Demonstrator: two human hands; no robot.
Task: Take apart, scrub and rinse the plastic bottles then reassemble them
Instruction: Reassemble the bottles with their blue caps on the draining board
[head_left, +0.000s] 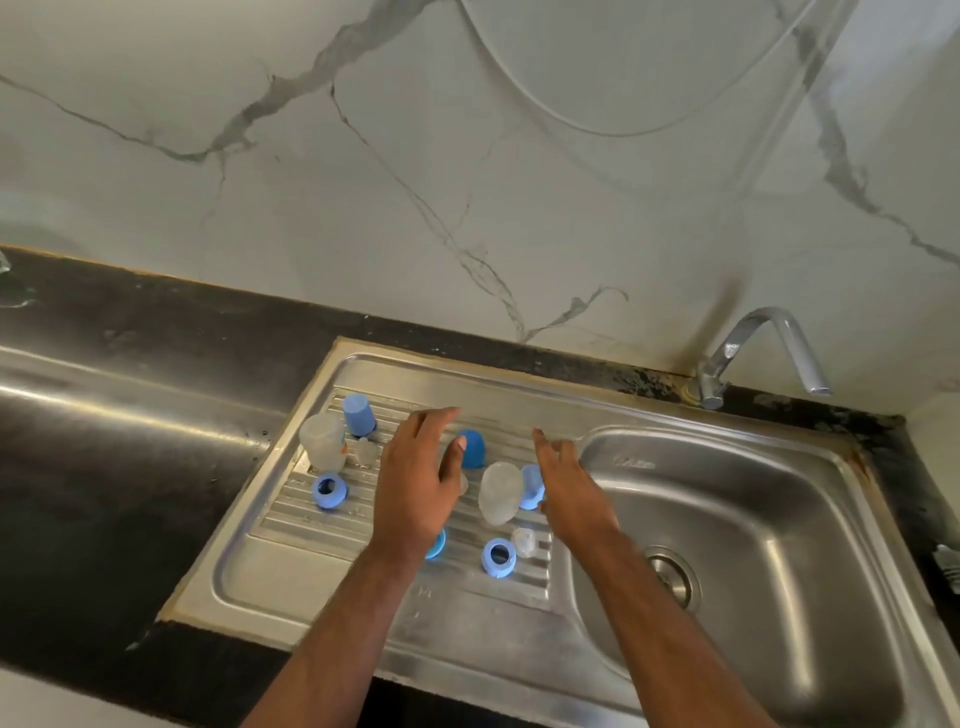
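Both bare forearms reach from the bottom edge over the ribbed steel draining board (395, 597), where the bottle parts lie scattered. At the board's left end stand a clear plastic bottle body (323, 441), a pale blue cylindrical cap (358, 414) behind it, a small clear teat (367, 451) just beside it, and a blue screw ring (329, 489) in front. Bare steel lies open toward the near rim, and the black stone tabletop (130, 364) spreads wide to the left. The left hand (415, 483) hovers over the middle of the board, fingers (441, 415) straight and slightly apart, holding nothing; a dark blue domed cap (471, 448) stands just beyond its thumb. A second clear bottle body (500, 492) stands between the hands, with another blue ring (498, 556) and clear teat (524, 541) nearer. The right hand (569, 480) hangs flat and loose-fingered at the board's right edge, beside the steel sink basin (779, 571) and chrome tap (763, 348). No writing is legible.
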